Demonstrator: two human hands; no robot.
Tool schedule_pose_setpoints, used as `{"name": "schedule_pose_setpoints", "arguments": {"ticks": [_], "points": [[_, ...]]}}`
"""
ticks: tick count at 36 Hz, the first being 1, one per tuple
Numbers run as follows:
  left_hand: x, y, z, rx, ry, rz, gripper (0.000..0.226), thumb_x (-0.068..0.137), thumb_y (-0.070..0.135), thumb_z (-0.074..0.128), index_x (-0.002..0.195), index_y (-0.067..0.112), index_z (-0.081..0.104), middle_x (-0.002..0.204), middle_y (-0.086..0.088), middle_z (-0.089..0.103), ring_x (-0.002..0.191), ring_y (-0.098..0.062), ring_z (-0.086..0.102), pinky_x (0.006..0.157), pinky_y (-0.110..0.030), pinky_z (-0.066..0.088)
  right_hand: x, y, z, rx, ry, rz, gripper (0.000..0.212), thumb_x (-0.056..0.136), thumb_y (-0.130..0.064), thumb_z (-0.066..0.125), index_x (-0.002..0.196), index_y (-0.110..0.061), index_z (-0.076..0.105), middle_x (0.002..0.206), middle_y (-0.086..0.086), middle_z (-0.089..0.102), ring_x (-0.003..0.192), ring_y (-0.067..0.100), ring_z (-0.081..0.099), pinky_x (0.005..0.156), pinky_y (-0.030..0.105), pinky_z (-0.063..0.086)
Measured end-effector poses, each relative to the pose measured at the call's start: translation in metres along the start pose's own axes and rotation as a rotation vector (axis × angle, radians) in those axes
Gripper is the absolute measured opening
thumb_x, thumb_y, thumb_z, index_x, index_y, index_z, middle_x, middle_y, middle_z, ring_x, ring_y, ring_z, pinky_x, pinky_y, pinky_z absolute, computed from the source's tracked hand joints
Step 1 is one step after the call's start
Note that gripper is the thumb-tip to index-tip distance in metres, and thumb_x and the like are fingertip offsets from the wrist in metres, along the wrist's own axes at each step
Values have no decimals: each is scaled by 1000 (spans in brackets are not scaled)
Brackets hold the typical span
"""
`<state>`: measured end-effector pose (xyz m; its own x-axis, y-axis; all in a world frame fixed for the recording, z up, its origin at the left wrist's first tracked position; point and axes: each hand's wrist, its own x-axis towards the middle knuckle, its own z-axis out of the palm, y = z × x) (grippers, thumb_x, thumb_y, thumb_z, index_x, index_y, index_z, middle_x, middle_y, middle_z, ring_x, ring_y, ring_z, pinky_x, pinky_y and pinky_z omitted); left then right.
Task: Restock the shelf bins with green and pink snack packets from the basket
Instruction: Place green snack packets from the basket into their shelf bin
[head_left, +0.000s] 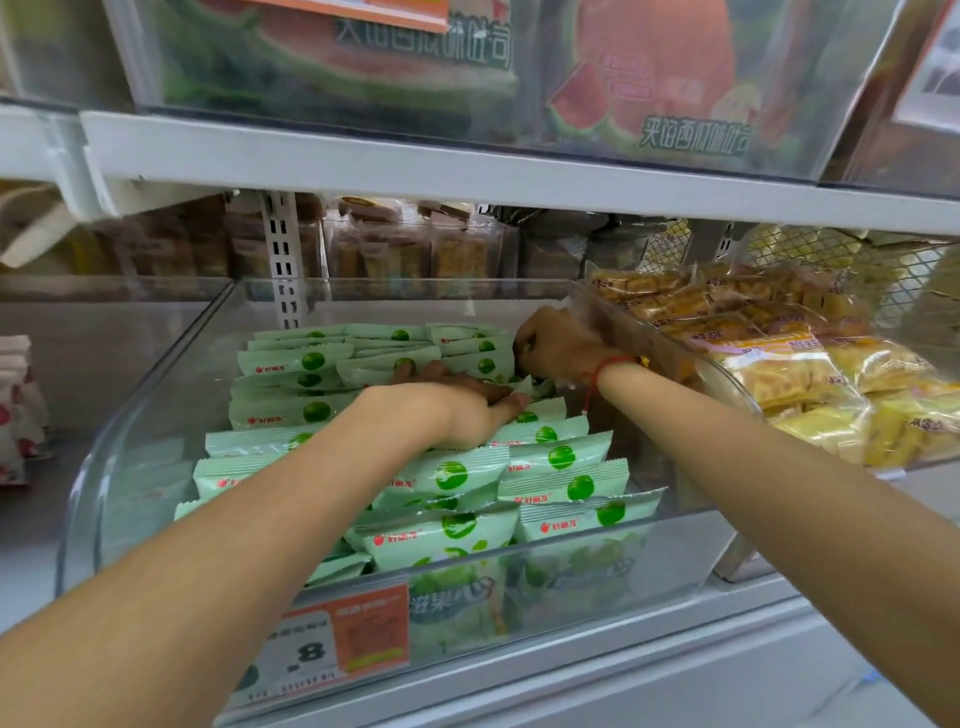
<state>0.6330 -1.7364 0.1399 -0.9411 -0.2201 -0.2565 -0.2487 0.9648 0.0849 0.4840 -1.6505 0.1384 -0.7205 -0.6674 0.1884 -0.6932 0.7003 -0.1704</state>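
A clear plastic shelf bin (156, 364) holds several rows of pale green snack packets (566, 486) with green dots. My left hand (462, 410) lies flat on the packets in the middle of the bin, fingers stretched toward the right. My right hand (558, 345) is at the back right corner of the bin, fingers curled down onto the edge of a green packet (488, 358) there. A red string circles my right wrist. No basket and no pink packets are in view.
A neighbouring bin (649, 343) on the right is heaped with yellow snack packets (810, 374). An upper shelf (467, 166) carries bins of watermelon-print packs. White and red packets (15, 405) sit at the far left. An orange price label (343, 639) hangs on the bin's front.
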Motion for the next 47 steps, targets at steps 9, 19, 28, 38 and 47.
{"name": "schedule_pose_setpoints", "arguments": {"ticks": [9, 19, 28, 38, 47], "points": [[5, -3, -2, -63, 8, 18, 60, 93, 67, 10, 149, 45, 16, 161, 6, 8, 148, -27, -1, 118, -49, 0, -13, -10, -19, 40, -169, 107, 32, 89, -1, 48, 118, -3, 63, 118, 14, 64, 99, 24, 61, 77, 23, 50], [-58, -7, -12, -289, 392, 88, 40, 97, 45, 45, 134, 33, 51, 129, -3, 60, 113, -26, 58, 93, -34, 48, -102, -17, -60, 220, -65, 82, 36, 88, -4, 50, 122, -10, 61, 125, 9, 60, 113, 25, 56, 98, 32, 46], [-173, 4, 29, -486, 811, 86, 13, 93, 33, 54, 99, 36, 66, 93, 21, 63, 92, -6, 58, 79, -32, 49, -218, -62, -62, 481, 213, -128, 10, 82, -14, 69, 87, -23, 66, 75, -5, 65, 65, 8, 58, 68, 23, 48], [-224, -20, 181, -732, 575, -163, 18, 87, 31, 62, 78, 46, 57, 72, 24, 60, 83, -3, 61, 74, -28, 48, -269, -97, 69, 319, -605, -193, 13, 84, -11, 62, 92, -18, 70, 81, 7, 70, 57, 1, 59, 66, 21, 48], [-222, -55, 335, -767, 50, -362, 19, 94, 28, 54, 108, 33, 66, 108, 16, 67, 95, -6, 62, 80, -22, 48, -319, -102, 226, -56, -1121, -206, 37, 90, -10, 51, 124, 3, 56, 128, 22, 55, 115, 39, 54, 94, 43, 48]]}}
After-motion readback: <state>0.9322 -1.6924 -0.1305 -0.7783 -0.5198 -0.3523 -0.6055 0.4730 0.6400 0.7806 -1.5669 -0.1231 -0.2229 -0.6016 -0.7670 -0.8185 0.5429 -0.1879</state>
